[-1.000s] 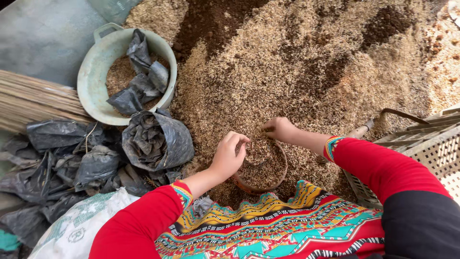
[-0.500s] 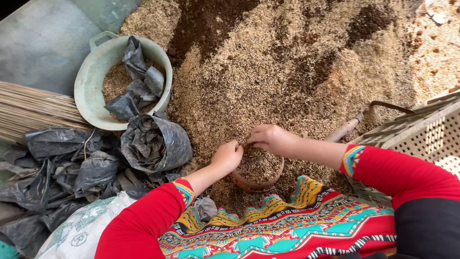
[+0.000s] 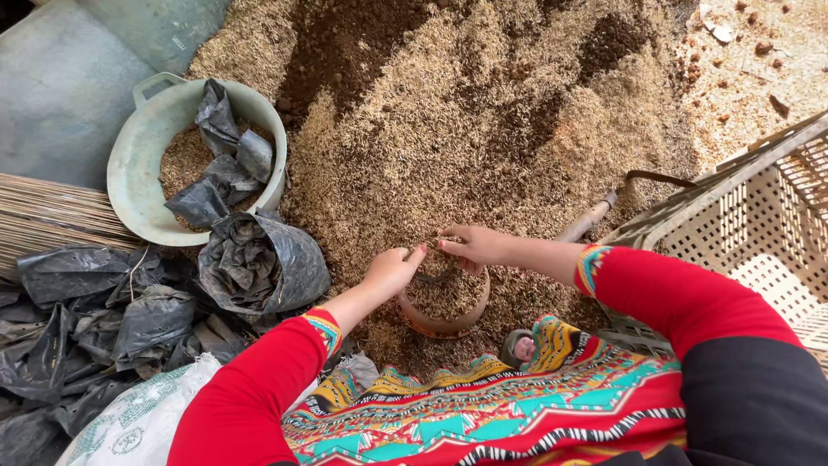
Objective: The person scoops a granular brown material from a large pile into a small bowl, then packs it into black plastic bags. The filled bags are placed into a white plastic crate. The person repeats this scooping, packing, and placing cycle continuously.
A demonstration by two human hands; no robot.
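Now closing in over the small brown pot (image 3: 444,302) at the near edge of the husk-and-soil heap (image 3: 483,112), left hand (image 3: 392,269) cupped loosely at its rim, right hand (image 3: 474,246), lately farther out, pressing mix inside, fingers together, pot nearly full.

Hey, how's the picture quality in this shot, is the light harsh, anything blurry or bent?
Head view: soft, even daylight with only faint shadows and no glare; the husk pile, the brown pot and both hands, left and right, look sharp; the crate rim slants at the right edge; the black bags lose detail in their darker folds.
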